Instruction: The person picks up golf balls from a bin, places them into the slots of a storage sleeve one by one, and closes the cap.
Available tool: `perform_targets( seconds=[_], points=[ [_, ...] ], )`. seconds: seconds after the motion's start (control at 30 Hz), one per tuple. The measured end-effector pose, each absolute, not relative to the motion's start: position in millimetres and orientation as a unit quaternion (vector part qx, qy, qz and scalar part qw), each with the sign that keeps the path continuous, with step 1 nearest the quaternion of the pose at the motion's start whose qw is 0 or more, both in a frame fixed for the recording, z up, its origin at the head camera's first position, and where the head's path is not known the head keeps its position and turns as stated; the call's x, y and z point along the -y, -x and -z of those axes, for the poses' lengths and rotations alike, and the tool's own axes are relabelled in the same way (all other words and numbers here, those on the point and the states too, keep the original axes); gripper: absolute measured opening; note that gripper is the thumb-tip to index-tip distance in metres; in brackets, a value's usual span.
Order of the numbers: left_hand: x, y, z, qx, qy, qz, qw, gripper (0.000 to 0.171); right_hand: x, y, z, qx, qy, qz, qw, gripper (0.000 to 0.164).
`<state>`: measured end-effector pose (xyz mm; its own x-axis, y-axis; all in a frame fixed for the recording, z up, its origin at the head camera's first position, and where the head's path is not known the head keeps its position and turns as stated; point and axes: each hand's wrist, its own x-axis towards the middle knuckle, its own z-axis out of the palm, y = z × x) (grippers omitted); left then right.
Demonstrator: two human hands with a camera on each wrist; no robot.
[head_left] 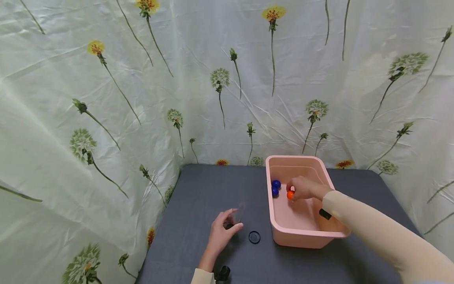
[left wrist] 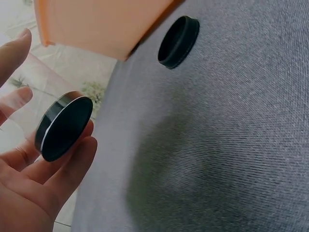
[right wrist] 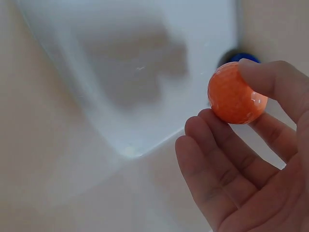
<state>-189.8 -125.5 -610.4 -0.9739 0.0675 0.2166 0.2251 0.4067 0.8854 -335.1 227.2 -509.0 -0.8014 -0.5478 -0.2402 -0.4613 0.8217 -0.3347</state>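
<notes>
My right hand [head_left: 304, 188] reaches into the pink bin [head_left: 308, 233] and pinches an orange ball [right wrist: 231, 96] between thumb and fingertips. Two blue balls [head_left: 276, 184] lie on the bin's floor, left of that hand. To the left of the bin, my left hand [head_left: 220, 233] holds a clear container [head_left: 240, 213] tilted over the table, its fingers and thumb around the see-through wall. The container's round black end [left wrist: 70, 128] faces the left wrist camera. On the cloth close by lies a black ring-shaped lid [head_left: 254, 237], hollow side up.
A dark grey cloth [head_left: 213, 181] covers the table. Behind and to the left hangs a pale curtain [head_left: 198, 86] printed with dandelions. The bin's raised walls stand around the right hand.
</notes>
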Motion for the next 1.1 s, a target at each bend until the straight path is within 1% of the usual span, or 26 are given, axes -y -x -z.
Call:
perform_targets(
  seconds=[0.17,0.3,0.47,0.7,0.97,1.1],
  points=[
    [125.8,188.4,602.6,0.835,0.092,0.536,0.082,0.055,-222.5,325.2,493.0,-0.932,0.277,0.158,0.171,0.026],
    [124.5,183.7,597.1,0.837,0.094,0.533,0.083,0.059,-220.0,315.8,481.7,-0.928,0.282,0.179,0.166,0.026],
    [122.7,177.7,588.6,0.831,0.101,0.536,0.104,0.061,-215.4,299.9,463.5,-0.927,0.301,0.180,0.133,0.026],
    [121.7,173.3,572.5,0.829,0.094,0.537,0.126,0.065,-212.3,282.8,437.8,-0.922,0.329,0.190,0.073,0.032],
    [117.0,168.7,566.6,0.840,0.077,0.520,0.137,0.050,-213.5,259.0,428.7,-0.910,0.326,0.255,0.038,0.029],
    [114.9,166.7,564.9,0.838,0.080,0.524,0.131,0.052,-212.1,245.6,429.0,-0.902,0.325,0.283,0.017,0.028]
  ],
)
